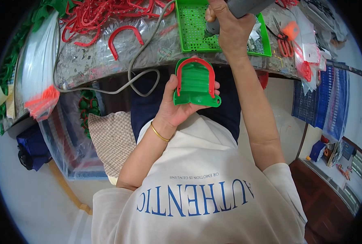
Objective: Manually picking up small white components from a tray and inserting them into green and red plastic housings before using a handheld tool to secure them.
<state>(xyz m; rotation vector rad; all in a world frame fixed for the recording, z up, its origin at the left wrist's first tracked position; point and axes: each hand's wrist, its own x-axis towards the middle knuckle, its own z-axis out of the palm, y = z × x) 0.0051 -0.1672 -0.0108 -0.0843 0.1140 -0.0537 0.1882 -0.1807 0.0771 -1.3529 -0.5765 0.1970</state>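
My left hand (175, 102) grips a green plastic scoop-shaped piece (195, 83) over my lap, just off the table's near edge. A red U-shaped plastic strip (179, 77) lies along the inside of its rim. Farther up, my right hand (234, 34) is closed around a grey power screwdriver (246, 5). The tool's tip points down and left over a green perforated tray (182, 32). Small metal screws (265, 45) lie at the tray's right end, partly behind my hand and wrist.
Red U-shaped strips (95, 18) are heaped at the back left, with one loose strip (123, 34) nearer. A grey cable (134, 71) loops across the table and hangs over its edge. Red-handled scissors (285, 45) and plastic bags (307, 57) lie at the right.
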